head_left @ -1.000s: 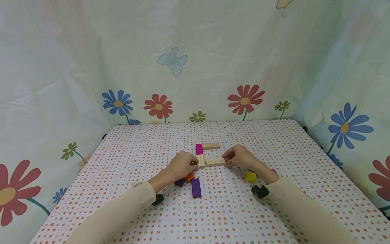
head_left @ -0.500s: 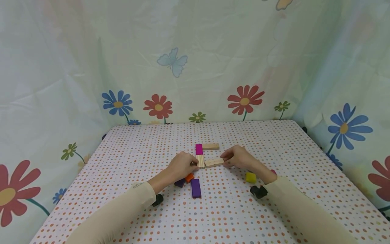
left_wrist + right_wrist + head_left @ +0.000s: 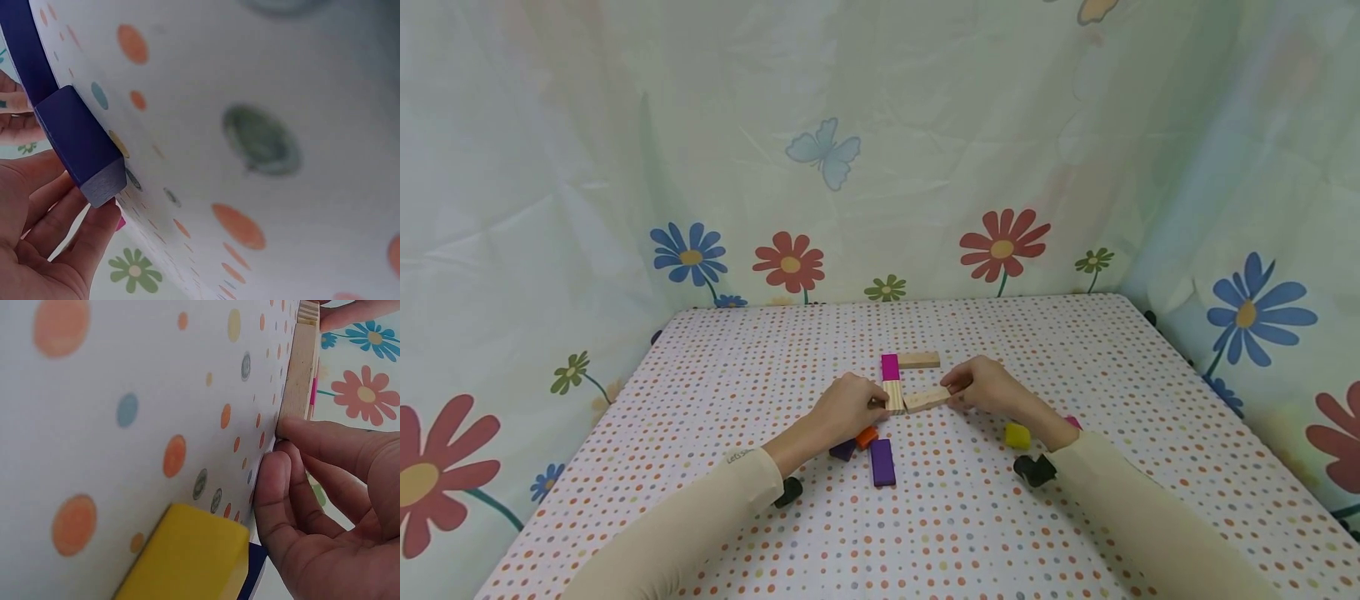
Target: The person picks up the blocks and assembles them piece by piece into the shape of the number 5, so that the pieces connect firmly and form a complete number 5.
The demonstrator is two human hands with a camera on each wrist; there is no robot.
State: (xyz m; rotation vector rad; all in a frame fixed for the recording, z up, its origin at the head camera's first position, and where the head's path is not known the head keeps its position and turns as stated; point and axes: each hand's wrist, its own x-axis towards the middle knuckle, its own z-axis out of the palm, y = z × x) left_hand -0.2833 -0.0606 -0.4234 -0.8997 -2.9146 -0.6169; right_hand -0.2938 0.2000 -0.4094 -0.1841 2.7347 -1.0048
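On the dotted tabletop [image 3: 760, 533], a pink block [image 3: 890, 367] and a striped-grain wooden block [image 3: 894, 396] form a line end to end. My left hand [image 3: 848, 407] holds the striped block's near left side with its fingertips; in the left wrist view a purple block [image 3: 78, 137] hides part of those fingers. My right hand [image 3: 988, 388] pinches the right end of a plain wooden block [image 3: 927, 399], whose left end is right at the striped block. This plain block lies slanted, right end farther away. Another plain wooden block [image 3: 919, 360] extends right from the pink one.
Nearer the person lie a purple block [image 3: 883, 463], an orange block [image 3: 867, 437] and another purple one [image 3: 843, 450] by the left wrist. A yellow block [image 3: 1018, 436] and a partly hidden pink piece [image 3: 1074, 422] are by the right forearm. A flowered curtain [image 3: 925, 167] surrounds the table.
My right hand has shifted slightly left and away, swinging the plain block's right end away from the person, so it now slants. My left hand stays in place.
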